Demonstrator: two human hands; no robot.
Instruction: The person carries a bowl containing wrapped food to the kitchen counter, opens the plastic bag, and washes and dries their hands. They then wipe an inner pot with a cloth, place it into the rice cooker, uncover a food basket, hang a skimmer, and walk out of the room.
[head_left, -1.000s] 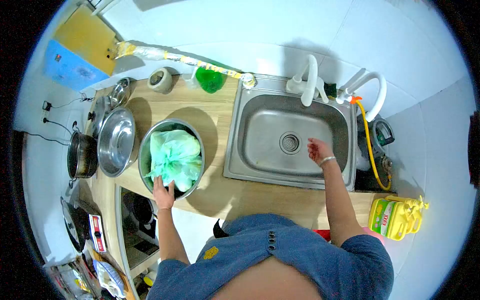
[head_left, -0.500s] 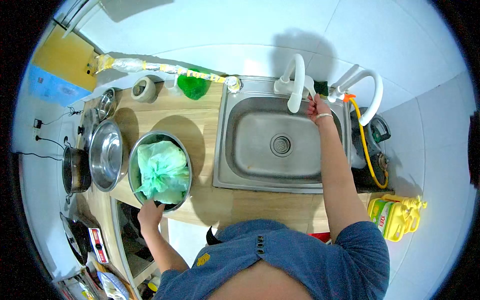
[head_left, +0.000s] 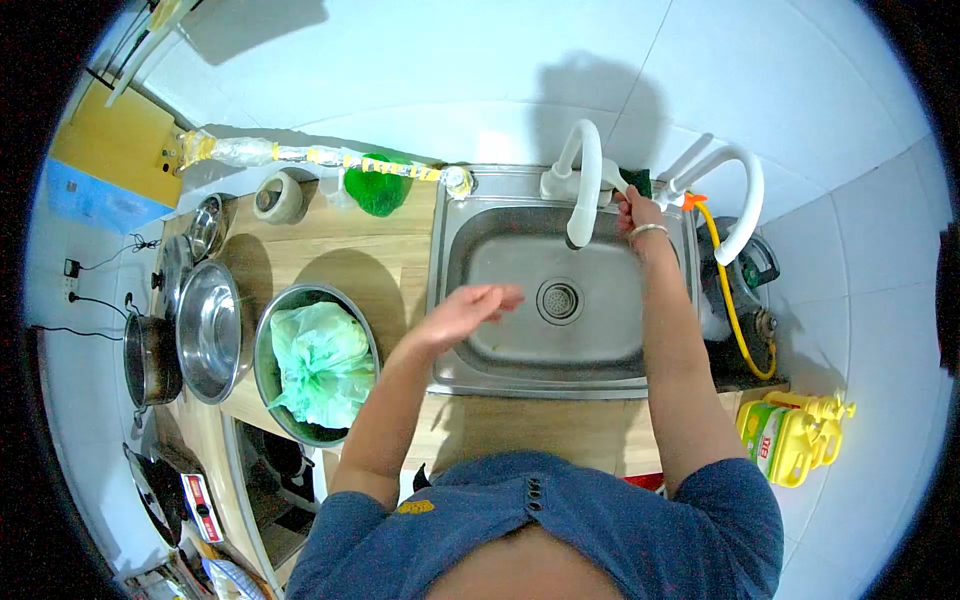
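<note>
a: what are the fingers up to?

b: the right hand (head_left: 640,212) has its fingers curled at the free end of the tap lever (head_left: 618,181); i can't tell how firm the hold is. the left hand (head_left: 462,314) is empty, fingers loosely straight above the sink (head_left: 540,383).

a: clock-wise, where's that?

b: from the drain (head_left: 560,301), with twelve toward the wall, lever at one, left hand at nine.

a: how would the lever handle?

b: rigid but light to swing, i'd guess, slippery if wet. its free end is the place to grip.

a: anything crowding it?

b: the white spout (head_left: 588,170) arches beside it toward twelve, and a dark green sponge (head_left: 638,180) is close behind the fingers. a second white spout (head_left: 752,190) stands at two, a yellow hose (head_left: 730,295) hangs at three.

a: and the other side?

b: between eight and nine, a metal bowl (head_left: 310,433) on the surface (head_left: 470,425) holds a green bag (head_left: 318,365), probably soft and easily torn. the left forearm passes beside it.
</note>
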